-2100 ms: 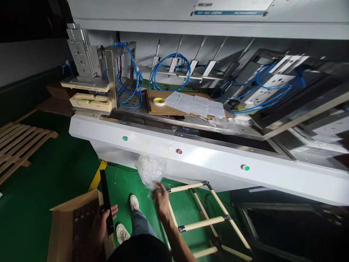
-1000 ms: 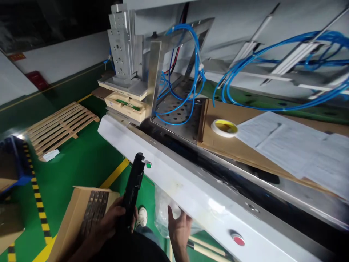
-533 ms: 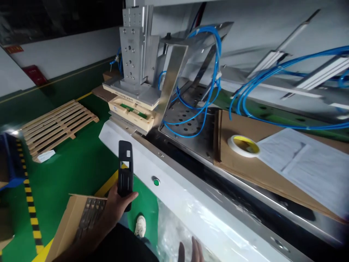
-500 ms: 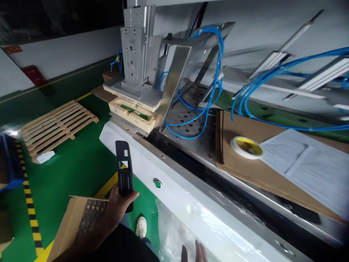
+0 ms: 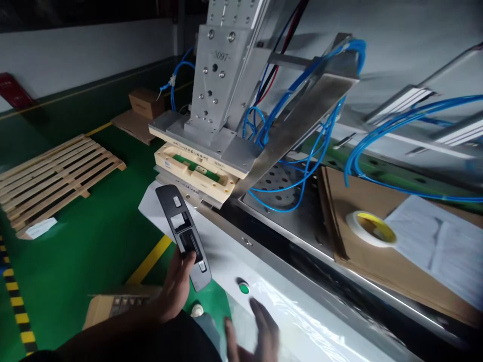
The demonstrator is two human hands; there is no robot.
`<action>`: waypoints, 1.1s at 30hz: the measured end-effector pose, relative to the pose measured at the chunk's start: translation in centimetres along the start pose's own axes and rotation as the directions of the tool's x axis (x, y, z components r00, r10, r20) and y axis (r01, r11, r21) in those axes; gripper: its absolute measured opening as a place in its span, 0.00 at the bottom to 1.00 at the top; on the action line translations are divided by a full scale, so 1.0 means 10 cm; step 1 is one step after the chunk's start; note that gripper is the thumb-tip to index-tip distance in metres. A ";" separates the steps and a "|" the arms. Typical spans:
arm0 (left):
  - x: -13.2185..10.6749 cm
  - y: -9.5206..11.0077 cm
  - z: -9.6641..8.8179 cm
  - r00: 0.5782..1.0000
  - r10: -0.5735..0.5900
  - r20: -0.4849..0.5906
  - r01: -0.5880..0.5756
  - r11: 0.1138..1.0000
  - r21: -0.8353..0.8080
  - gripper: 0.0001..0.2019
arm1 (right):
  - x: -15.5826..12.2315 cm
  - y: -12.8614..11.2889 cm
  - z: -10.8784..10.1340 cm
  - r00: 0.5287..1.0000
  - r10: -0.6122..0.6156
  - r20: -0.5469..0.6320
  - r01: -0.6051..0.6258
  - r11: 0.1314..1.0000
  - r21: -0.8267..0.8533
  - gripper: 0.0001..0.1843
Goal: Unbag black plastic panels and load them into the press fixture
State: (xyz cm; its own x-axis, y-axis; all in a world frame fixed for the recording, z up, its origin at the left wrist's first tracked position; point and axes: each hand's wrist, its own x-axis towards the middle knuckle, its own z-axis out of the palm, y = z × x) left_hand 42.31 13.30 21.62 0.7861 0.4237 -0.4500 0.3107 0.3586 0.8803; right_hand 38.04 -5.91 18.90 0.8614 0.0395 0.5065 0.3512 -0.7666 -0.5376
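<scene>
Left hand (image 5: pixel 174 294) clenches the black panel (image 5: pixel 183 234) by its bottom end, so it pokes toward the cream fixture (image 5: pixel 194 171) at 12 o'clock; right hand (image 5: pixel 260 329) hangs loose, empty.

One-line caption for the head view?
The left hand holds a long black plastic panel with rectangular cutouts near a cream fixture block; open right hand hovers near a round green button.
</scene>
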 end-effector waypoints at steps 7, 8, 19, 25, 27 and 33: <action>0.12 0.32 0.00 0.970 0.081 0.231 -0.074 0.997 -0.038 0.26 | 0.86 -0.47 0.58 0.925 -0.286 0.249 0.241 0.950 0.198 0.36; 0.19 0.35 -0.02 0.967 0.085 0.239 -0.079 0.996 -0.034 0.26 | 0.90 -0.47 0.61 0.928 -0.269 0.258 0.214 0.951 0.222 0.36; 0.88 0.68 -0.17 0.957 0.102 0.270 -0.095 0.995 -0.041 0.30 | 1.61 -0.52 0.91 0.875 -0.405 0.263 0.439 0.894 -0.084 0.33; 1.33 0.88 -0.33 0.944 0.263 0.199 -0.272 0.962 0.018 0.35 | 2.33 -0.37 1.13 0.842 -0.484 0.237 0.535 0.801 -0.269 0.31; 1.47 0.96 -0.43 0.898 0.417 0.139 -0.432 0.896 0.101 0.28 | 2.54 -0.32 1.19 0.833 -0.493 0.249 0.551 0.778 -0.302 0.31; 2.09 1.37 -0.49 0.486 0.858 0.167 -0.797 0.357 0.487 0.22 | 2.98 -0.25 1.40 0.853 -0.448 0.268 0.516 0.802 -0.301 0.30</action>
State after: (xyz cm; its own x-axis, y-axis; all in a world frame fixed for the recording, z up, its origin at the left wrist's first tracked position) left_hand 60.41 31.14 23.58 0.7379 0.3747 0.5614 -0.2557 -0.6145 0.7463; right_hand 67.99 6.13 25.90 0.6754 0.5491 0.4924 0.6159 -0.7871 0.0329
